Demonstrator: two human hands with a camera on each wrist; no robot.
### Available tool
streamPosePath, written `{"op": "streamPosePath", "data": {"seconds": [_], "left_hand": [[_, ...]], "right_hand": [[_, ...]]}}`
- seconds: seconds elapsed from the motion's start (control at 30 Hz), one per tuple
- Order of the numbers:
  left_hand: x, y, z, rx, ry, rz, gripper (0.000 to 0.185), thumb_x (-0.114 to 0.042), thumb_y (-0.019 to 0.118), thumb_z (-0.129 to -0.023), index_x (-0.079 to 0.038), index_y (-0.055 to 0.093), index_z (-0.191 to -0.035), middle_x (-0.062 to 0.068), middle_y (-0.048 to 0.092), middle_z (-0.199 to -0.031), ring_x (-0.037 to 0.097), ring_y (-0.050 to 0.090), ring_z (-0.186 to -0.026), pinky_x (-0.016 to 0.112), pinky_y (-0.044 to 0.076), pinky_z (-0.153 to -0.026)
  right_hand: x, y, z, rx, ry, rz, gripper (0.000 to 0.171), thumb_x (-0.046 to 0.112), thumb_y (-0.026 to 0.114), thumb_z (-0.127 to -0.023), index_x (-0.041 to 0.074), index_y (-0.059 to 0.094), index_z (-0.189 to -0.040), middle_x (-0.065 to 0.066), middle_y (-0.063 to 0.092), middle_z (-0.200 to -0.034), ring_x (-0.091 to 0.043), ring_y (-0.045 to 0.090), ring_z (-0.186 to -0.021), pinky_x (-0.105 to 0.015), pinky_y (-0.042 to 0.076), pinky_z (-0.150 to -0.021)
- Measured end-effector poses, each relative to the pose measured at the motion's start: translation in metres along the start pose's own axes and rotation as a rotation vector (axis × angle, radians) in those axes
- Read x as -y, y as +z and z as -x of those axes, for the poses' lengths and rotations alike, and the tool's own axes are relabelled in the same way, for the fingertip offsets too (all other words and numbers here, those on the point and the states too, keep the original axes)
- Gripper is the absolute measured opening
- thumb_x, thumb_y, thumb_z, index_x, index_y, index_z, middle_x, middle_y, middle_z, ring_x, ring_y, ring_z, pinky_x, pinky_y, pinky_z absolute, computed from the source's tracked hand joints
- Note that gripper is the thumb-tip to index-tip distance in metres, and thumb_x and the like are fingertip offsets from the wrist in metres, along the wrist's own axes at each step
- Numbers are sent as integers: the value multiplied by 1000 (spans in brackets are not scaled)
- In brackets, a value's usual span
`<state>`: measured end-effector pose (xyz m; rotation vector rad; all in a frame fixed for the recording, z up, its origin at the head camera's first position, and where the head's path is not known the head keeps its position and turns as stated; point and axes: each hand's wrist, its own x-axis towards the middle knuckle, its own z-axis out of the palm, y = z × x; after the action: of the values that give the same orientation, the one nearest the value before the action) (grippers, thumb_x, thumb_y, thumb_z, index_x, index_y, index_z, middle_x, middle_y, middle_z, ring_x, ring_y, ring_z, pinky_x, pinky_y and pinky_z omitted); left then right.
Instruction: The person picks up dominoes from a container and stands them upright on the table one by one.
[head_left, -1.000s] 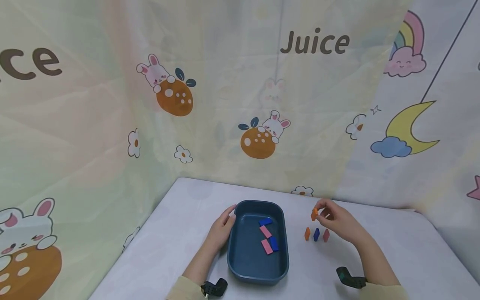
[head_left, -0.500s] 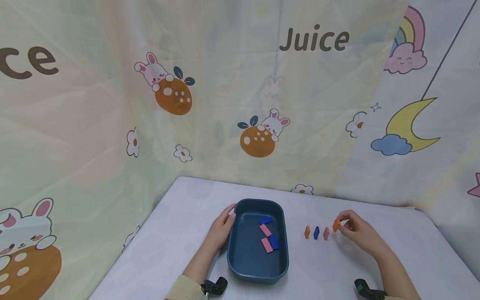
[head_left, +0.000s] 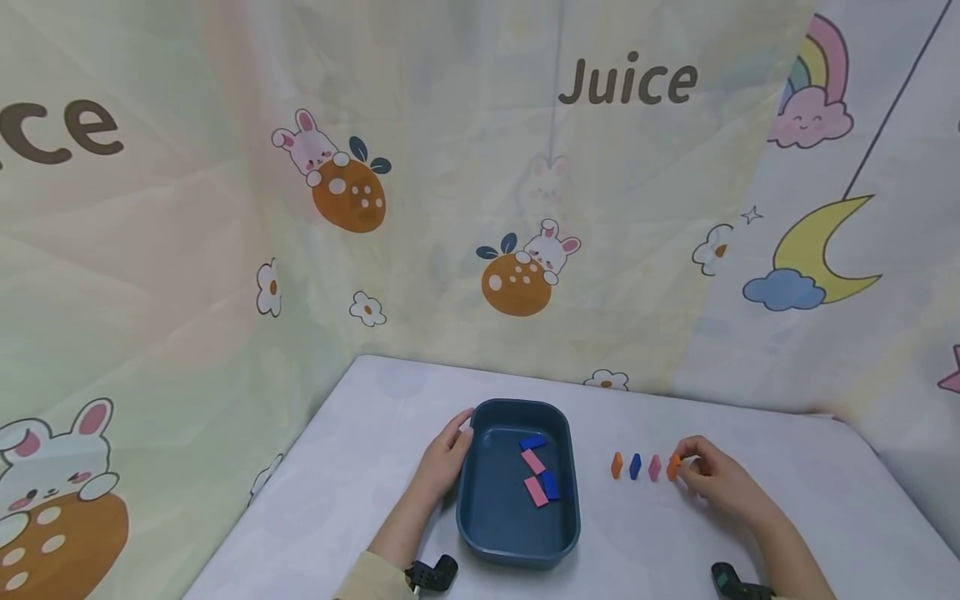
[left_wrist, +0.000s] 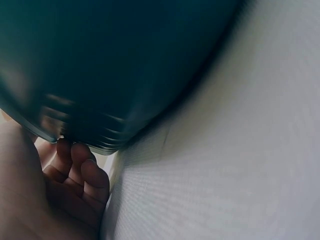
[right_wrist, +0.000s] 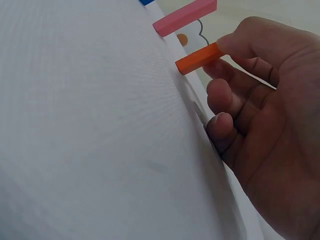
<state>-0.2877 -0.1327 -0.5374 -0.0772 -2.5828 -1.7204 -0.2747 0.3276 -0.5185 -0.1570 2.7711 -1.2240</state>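
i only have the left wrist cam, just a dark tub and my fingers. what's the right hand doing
Observer: The right hand pinches an orange block, its lower end touching the table.
Operator: any other blocks out there
Observer: Three stand in a row on the table: orange, blue, pink. The held one sits at the right end, beside the pink.
Operator: anything inside the tub
Observer: Yes, the tub holds two blue blocks and two pink blocks, lying flat.
Operator: is my left hand gripping the tub
Observer: The left hand rests against its left rim with relaxed fingers.
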Motion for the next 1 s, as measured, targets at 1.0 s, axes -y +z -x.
{"op": "streamPosePath", "data": {"seconds": [1.0], "left_hand": [[-5,-1,1,10,20,-15,45,-46,46,-102,-33,47,-146,2,60,-87,17,54,-78,34,42,-73]], "right_hand": [[5,-20,10,-20,-145,-57,36,18,55,-100,8,47,-133,-16,55,-127,-20,57,-77,-27,48,-66]]}}
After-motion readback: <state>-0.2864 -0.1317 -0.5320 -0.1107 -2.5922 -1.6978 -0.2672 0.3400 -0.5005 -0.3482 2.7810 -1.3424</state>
